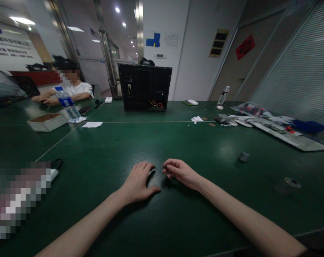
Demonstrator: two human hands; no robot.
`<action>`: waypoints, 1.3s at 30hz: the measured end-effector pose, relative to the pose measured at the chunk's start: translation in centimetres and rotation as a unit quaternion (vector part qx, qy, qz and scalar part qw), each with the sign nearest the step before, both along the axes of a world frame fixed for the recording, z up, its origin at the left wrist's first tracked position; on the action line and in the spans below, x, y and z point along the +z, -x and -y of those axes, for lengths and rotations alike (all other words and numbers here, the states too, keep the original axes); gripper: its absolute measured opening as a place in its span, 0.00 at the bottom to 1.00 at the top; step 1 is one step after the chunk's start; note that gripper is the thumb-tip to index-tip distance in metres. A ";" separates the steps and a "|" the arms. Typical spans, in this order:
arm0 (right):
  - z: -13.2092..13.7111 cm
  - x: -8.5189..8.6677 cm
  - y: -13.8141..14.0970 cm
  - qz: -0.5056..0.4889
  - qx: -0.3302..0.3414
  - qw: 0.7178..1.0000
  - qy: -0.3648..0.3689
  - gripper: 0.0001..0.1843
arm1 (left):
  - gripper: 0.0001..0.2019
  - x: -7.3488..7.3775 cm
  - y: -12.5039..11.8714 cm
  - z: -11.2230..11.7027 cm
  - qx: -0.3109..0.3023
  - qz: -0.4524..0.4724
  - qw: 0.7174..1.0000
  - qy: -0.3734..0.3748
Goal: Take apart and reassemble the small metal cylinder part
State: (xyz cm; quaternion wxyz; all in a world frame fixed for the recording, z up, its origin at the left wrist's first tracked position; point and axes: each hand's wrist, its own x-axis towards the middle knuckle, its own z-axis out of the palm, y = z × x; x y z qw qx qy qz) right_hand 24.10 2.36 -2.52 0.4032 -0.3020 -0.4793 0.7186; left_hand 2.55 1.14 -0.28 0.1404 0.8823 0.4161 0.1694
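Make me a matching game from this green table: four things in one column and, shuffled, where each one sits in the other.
1 water bottle
2 black case
3 metal cylinder
4 left hand

A upright at the far middle
B alone, out beyond the right hand
C far left, by the open box
D fingers at a small pale piece

Pairs: 1-C, 2-A, 3-B, 4-D

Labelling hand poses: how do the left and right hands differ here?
Left hand lies palm-down, thumb spread; right hand has fingers curled under. Left hand's fingertips touch a small pale object; right hand's touch nothing visible. Both rest on the green table.
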 end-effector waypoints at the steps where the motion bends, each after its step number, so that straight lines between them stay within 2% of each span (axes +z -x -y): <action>1: 0.0 0.1 0.0 -0.004 0.001 1.000 0.002 0.16 | 0.28 -0.1 0.0 0.0 -0.001 0.001 1.000 -0.001; 8: 0.1 0.2 0.1 -0.016 -0.002 1.000 0.013 0.18 | 0.29 -0.2 0.0 -0.1 0.002 0.005 1.000 0.005; 17: 0.0 0.1 0.0 -0.018 -0.001 1.000 0.006 0.17 | 0.28 -0.2 0.0 -0.1 -0.001 0.008 1.000 0.003; 25: 0.1 0.0 0.1 0.001 -0.009 0.999 -0.043 0.14 | 0.29 0.0 0.1 -0.1 -0.003 0.003 1.000 0.005; 31: 0.1 -0.2 0.0 0.041 -0.010 0.998 -0.052 0.12 | 0.28 -0.2 0.0 -0.1 -0.001 0.003 1.000 0.003; 39: 0.0 -0.3 -0.1 0.042 -0.008 0.998 -0.050 0.14 | 0.28 -0.2 0.0 -0.1 -0.004 0.009 1.000 -0.002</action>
